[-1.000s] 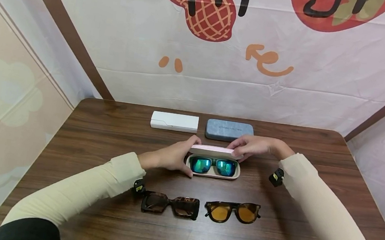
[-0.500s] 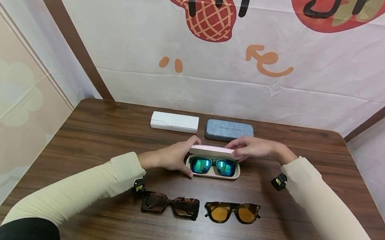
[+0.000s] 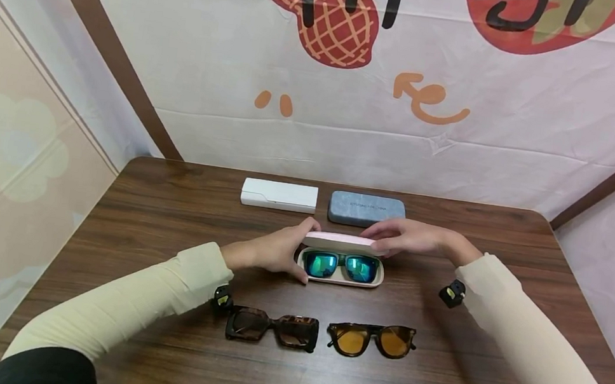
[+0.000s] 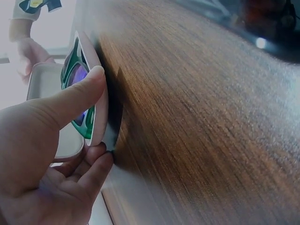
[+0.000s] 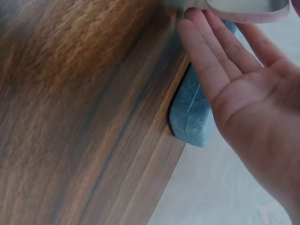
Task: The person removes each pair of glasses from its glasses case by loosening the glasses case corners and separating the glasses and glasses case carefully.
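A pale pink glasses case [image 3: 344, 242] stands with its lid up, mid-table. Inside lie dark-framed sunglasses [image 3: 321, 264] with blue-green mirrored lenses. My left hand [image 3: 277, 250] grips the case's left end; in the left wrist view its thumb lies across the base's rim [image 4: 100, 115] and its other fingers reach underneath. My right hand [image 3: 414, 236] holds the lid's right corner, thumb at the edge and fingers stretched behind it. The right wrist view has those fingers [image 5: 206, 61] nearly straight beside the raised lid [image 5: 251, 16].
A white case [image 3: 279, 195] and a blue-grey case [image 3: 360, 209] lie closed along the table's back, the latter just behind my right fingers. Closer to me are tortoiseshell sunglasses [image 3: 296, 333] and amber-lensed sunglasses [image 3: 395, 342]. A printed curtain [image 3: 212, 78] hangs behind the table.
My right wrist and forearm have shifted slightly outward to the right while the fingers stay at the lid. The left hand, case and sunglasses keep their places.
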Available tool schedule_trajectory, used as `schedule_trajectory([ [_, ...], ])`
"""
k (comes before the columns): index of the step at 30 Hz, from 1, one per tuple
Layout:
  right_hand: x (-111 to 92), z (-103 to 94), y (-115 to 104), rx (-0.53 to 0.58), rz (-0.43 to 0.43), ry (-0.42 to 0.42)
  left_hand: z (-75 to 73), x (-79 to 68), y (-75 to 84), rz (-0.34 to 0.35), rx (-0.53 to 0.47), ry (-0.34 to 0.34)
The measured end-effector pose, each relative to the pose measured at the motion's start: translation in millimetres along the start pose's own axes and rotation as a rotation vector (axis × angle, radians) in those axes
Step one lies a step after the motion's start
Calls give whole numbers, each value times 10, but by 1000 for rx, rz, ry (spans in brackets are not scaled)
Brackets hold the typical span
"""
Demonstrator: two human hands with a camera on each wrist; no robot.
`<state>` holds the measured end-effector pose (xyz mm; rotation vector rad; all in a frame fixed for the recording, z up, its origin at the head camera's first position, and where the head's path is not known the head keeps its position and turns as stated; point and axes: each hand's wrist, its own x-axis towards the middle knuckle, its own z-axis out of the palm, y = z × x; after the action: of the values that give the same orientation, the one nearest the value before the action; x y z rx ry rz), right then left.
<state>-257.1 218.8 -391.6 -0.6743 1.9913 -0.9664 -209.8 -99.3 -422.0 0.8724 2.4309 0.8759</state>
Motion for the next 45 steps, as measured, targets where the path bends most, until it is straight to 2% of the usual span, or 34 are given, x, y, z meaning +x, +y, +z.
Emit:
schedule_trajectory([
  [5,-30,-4,24,-2,-9,39,3,5,-4,-1,0,1],
  [14,-96,1,50,-34,-107,113,1,10,-5,-1,0,3],
  [18,-132,35,49,-53,-125,163,-6,6,3,5,-1,5],
  [29,-247,204,-20,-202,-124,286,-16,-12,9,-2,-1,-2],
  [45,-264,425,-60,-430,-204,321,-17,-9,-12,4,-10,-7],
])
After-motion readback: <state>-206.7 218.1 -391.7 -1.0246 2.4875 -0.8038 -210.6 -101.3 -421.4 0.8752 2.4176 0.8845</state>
